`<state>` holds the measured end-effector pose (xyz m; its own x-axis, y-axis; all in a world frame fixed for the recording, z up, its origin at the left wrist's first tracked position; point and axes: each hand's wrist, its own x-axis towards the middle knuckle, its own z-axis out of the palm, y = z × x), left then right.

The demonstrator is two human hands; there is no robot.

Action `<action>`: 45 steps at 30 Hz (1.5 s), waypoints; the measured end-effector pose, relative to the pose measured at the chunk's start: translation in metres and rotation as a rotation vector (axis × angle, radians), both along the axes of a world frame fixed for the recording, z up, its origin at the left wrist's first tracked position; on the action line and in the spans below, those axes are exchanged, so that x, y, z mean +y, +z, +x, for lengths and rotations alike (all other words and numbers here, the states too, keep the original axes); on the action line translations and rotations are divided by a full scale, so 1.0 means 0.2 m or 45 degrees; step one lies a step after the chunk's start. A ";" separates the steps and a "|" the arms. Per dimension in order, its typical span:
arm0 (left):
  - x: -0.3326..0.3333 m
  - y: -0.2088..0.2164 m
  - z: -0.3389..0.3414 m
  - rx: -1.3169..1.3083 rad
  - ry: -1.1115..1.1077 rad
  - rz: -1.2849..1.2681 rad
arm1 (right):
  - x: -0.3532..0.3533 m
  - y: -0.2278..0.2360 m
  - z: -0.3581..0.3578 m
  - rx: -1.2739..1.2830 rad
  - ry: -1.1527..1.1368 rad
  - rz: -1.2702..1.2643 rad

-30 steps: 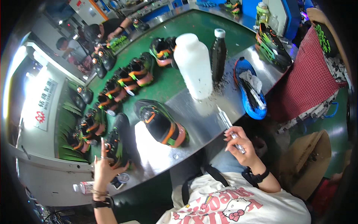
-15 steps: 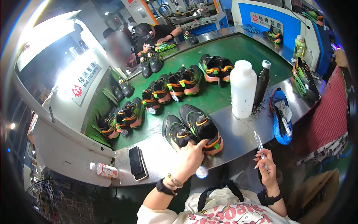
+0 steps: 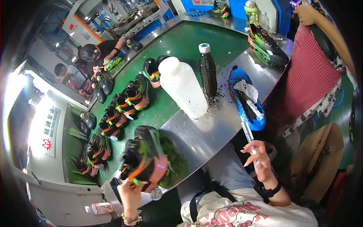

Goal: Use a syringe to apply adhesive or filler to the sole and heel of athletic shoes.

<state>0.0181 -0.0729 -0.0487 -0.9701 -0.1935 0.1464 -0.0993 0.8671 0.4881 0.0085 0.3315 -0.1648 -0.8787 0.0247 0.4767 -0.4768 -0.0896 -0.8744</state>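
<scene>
My left hand (image 3: 130, 196) is closed on the heel end of black sneakers (image 3: 157, 149) with orange and green trim and pink heel soles. They are blurred by motion at the metal table edge, and a round tag (image 3: 156, 194) hangs below the heel. Further right, my right hand (image 3: 260, 162) grips a slim, pale, pen-like tool (image 3: 247, 132), its tip pointing up and away from me. Beyond that tip lies a blue shoe-shaped piece (image 3: 258, 125) with white tissue (image 3: 247, 90) and another slim stick on it.
A large white bottle (image 3: 183, 87) and a dark bottle (image 3: 208, 73) stand amid black scraps. Several similar sneakers (image 3: 132, 92) line the green surface (image 3: 177, 49). A phone (image 3: 115, 187) and a small bottle (image 3: 99, 208) lie at left. Co-workers sit at the far left; another person's arm (image 3: 331, 30) shows at right.
My left hand has moved left with the sneakers, which now hide part of the phone. My right hand still holds the tool. The whole view has swung to the right.
</scene>
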 end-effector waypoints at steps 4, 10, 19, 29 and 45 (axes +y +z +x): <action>-0.17 0.08 -0.15 0.398 0.312 0.407 | 0.08 0.04 -0.09 0.130 -0.090 0.122; -0.48 0.37 -1.11 0.725 -0.121 -0.297 | 0.04 0.21 -0.21 0.133 -0.313 0.140; 0.55 0.47 -2.54 0.709 -0.884 0.047 | -0.17 0.45 -0.47 -0.039 -0.749 0.245; 1.27 -0.25 -2.83 -0.127 -0.864 -0.388 | -0.09 0.78 -0.40 -0.473 -0.784 0.427; 0.36 0.07 -2.39 -0.121 -1.225 0.382 | -0.38 0.56 0.49 -0.625 -0.719 0.204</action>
